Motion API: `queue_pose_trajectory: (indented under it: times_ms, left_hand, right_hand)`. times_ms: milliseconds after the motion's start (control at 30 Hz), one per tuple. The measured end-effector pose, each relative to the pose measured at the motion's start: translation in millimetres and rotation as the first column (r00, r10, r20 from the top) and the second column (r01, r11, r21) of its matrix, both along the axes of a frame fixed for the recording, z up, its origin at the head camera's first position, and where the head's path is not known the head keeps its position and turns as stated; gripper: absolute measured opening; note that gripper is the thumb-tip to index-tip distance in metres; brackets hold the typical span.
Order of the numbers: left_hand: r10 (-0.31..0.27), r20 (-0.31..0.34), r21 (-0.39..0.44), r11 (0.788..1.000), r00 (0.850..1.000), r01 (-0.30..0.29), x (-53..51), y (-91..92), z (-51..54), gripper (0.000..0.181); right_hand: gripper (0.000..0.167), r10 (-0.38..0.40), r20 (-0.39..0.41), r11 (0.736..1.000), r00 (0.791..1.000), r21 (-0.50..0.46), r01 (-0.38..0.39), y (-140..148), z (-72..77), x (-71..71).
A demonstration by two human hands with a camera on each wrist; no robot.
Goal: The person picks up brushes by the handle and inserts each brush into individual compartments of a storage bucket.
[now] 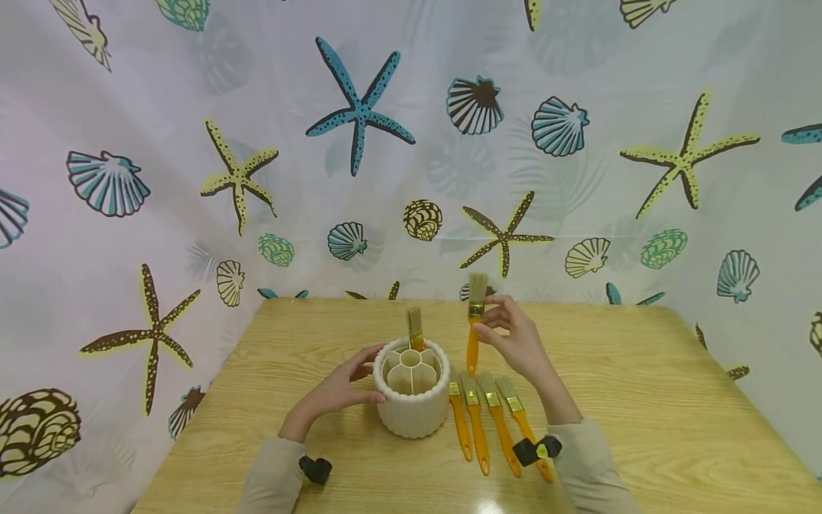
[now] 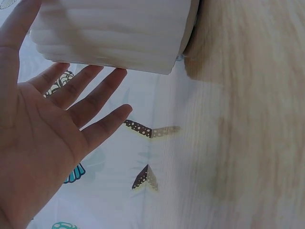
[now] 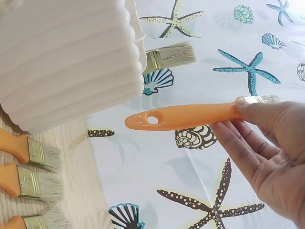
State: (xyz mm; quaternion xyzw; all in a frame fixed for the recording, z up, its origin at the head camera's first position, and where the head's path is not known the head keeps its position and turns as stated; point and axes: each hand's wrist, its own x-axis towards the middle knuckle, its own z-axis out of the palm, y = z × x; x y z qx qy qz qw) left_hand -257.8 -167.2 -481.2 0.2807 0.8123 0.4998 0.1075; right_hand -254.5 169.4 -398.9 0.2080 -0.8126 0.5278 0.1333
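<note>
Pot (image 1: 412,417): white, ribbed outside, upright on the bench (image 1: 642,392); inside, thin walls spread from a round middle tube and part it into compartments.
Left hand (image 1: 340,385): at the pot's left side, thumb toward the near side, fingers toward the far side; fingers spread and fairly straight, unclenched, their tips touching the wall.
Right hand (image 1: 510,335): raised, right of the pot and a little beyond it; thumb and fingers pinch the held brush (image 1: 473,341) near its metal band.
Held brush: in the air right of the pot, apart from it; nearly upright, pale bristles up, orange handle down, a hole near the handle's end.
Potted brush (image 1: 415,330): in a compartment at the pot's far side; bristles up above the rim, tilted slightly; the pot hides its lower end.
Loose brushes (image 1: 477,435): four, side by side on the bench just right of the pot; bristles away from the person, orange handles toward; a wrist camera (image 1: 538,450) partly covers the one farthest from the pot.
Cloth (image 1: 462,164): behind the pot and to both sides; white, printed with starfish and shells.
</note>
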Motion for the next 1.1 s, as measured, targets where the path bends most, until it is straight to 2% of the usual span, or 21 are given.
queue_pose_trajectory:
  times_ms: [167, 400, 500, 633, 767, 900, 1100]
  left_hand:
    - [0.012, 0.029, 0.007, 1.000, 0.999, -0.012, -0.3, -0.8, -0.3, 0.082]
    - [0.022, 0.033, 0.003, 1.000, 0.999, -0.022, -0.3, -1.4, -1.4, 0.080]
    - [0.025, 0.040, 0.003, 1.000, 0.999, -0.025, -0.2, -1.5, -1.2, 0.080]
    - [0.024, 0.042, 0.007, 1.000, 0.999, -0.024, -0.2, -1.8, -0.4, 0.080]
    - [0.018, 0.035, 0.016, 1.000, 0.999, -0.019, -0.9, -2.2, -0.3, 0.080]
    - [0.012, 0.027, 0.020, 1.000, 1.000, -0.013, -1.2, -2.5, -0.1, 0.080]
    - [0.016, 0.031, 0.005, 1.000, 0.999, -0.016, -1.1, -2.6, 0.2, 0.078]
  right_hand:
    - [0.045, -0.011, 0.002, 1.000, 1.000, -0.015, 0.011, -6, 6.1, 2.5]
    - [0.042, -0.028, -0.012, 0.999, 1.000, -0.025, 0.028, -19, 30.6, 21.5]
    - [0.043, -0.028, -0.006, 0.999, 1.000, -0.039, 0.028, -22, 35.5, 24.5]
    - [0.043, -0.014, -0.044, 0.998, 0.999, -0.064, 0.011, -23, 32.7, 21.4]
    - [0.042, 0.013, -0.059, 0.994, 0.998, -0.105, -0.019, -21, 21.3, 11.3]
    - [0.043, 0.029, -0.050, 0.988, 0.998, -0.148, -0.036, -21, 12.7, 3.9]
    - [0.043, 0.050, -0.021, 0.980, 0.999, -0.194, -0.053, -26, 13.9, 5.0]
